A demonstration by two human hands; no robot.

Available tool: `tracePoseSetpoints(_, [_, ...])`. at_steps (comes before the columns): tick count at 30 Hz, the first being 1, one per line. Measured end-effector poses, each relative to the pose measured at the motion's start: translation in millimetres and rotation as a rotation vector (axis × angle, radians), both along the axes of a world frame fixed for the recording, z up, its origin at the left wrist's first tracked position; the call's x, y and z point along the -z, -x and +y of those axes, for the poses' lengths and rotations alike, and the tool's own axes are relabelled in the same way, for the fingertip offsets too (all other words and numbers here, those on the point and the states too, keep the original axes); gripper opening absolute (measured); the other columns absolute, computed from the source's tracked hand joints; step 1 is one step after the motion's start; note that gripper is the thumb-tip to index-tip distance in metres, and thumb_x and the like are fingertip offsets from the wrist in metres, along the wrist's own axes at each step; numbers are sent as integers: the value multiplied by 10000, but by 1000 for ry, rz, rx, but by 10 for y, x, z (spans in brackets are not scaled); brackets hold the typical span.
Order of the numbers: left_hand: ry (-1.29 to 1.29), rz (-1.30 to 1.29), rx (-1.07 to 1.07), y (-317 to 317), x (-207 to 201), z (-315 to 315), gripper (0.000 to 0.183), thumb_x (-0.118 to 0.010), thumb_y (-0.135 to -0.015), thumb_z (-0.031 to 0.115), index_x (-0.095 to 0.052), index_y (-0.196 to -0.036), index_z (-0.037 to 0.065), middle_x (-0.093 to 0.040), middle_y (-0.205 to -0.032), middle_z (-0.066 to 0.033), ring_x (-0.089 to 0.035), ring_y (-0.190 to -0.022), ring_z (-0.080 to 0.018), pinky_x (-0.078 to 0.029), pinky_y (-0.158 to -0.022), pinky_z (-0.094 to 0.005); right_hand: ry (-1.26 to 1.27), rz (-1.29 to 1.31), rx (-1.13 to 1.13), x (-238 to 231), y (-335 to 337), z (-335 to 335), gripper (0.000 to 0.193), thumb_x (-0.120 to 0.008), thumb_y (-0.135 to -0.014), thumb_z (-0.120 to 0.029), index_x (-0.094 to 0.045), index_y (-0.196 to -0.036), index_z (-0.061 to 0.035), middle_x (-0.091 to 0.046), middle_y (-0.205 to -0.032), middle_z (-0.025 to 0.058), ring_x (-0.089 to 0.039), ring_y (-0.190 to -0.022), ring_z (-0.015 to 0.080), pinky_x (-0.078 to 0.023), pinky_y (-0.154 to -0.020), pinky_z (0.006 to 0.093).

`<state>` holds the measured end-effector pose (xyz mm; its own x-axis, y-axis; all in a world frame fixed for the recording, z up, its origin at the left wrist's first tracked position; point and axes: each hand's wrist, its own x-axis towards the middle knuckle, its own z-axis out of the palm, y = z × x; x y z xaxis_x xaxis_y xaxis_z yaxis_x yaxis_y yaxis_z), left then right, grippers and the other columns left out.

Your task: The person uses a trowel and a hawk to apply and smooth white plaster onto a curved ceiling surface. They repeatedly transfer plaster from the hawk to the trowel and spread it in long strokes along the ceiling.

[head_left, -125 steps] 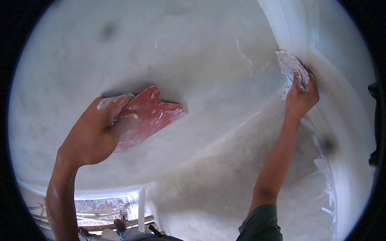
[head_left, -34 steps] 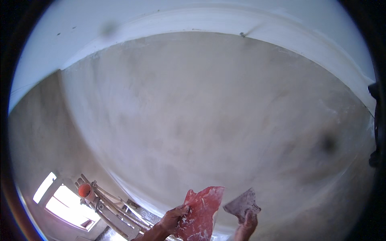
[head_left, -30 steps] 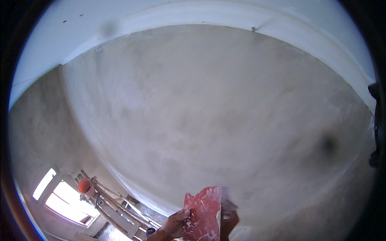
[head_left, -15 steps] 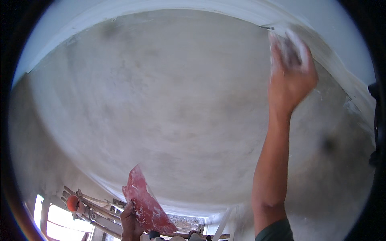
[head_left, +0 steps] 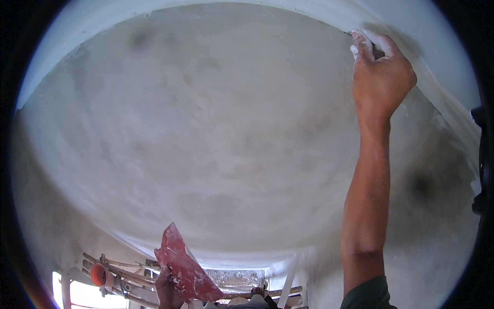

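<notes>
My right hand [head_left: 383, 72] is raised at the upper right, fingers pinched together and coated in white paste. Its fingertips touch the border between the large grey plastered surface [head_left: 221, 129] and the pale white band [head_left: 437, 98]. A small dark pin-like piece shows just left of the fingertips; what the pinch holds, if anything, is hidden. Low on the left, my left hand [head_left: 168, 289] grips a flat, angular red sheet [head_left: 186, 270] smeared with white paste. This sheet stands tilted, its point upward, apart from the grey surface.
At the lower left are wooden poles [head_left: 131, 275] tied together, with an orange round-mouthed pipe [head_left: 99, 275] beside them. A bright window opening [head_left: 87, 293] lies below. Dark objects [head_left: 479, 159] show at the far right rim.
My right hand has moved slightly right and gone from a blurred, looser shape to a closed pinch at the border. The red sheet sits a little lower in view, still in my left hand.
</notes>
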<state>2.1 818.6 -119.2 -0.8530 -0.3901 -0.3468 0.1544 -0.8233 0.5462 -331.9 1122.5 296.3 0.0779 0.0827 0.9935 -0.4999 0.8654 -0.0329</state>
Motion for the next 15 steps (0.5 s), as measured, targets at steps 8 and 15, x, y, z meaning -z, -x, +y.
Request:
tracePoseSetpoints(8, [-93, 86, 139, 33, 15, -179, 521, -608, -1015, 319, -502, -1434, 27, -661, -1291, -173, -671, -1141, -343, -551, -997, -530, -68, -6, 139, -13, -239, -229, 189, -765, -914, -237, -805, -966, -60, -769, -846, 142, -751, -731, 310, -571, -704, 393])
tracePoseSetpoints(15, [-80, 102, 205, 19, -124, -163, 543, -609, -1018, 325, -486, -1453, 25, -643, -1330, -168, -656, -1173, -330, -531, -1029, -524, -236, -96, 301, -154, -386, -500, 195, -755, -933, -245, -802, -954, -57, -769, -800, 118, -738, -698, 226, -561, -704, 372])
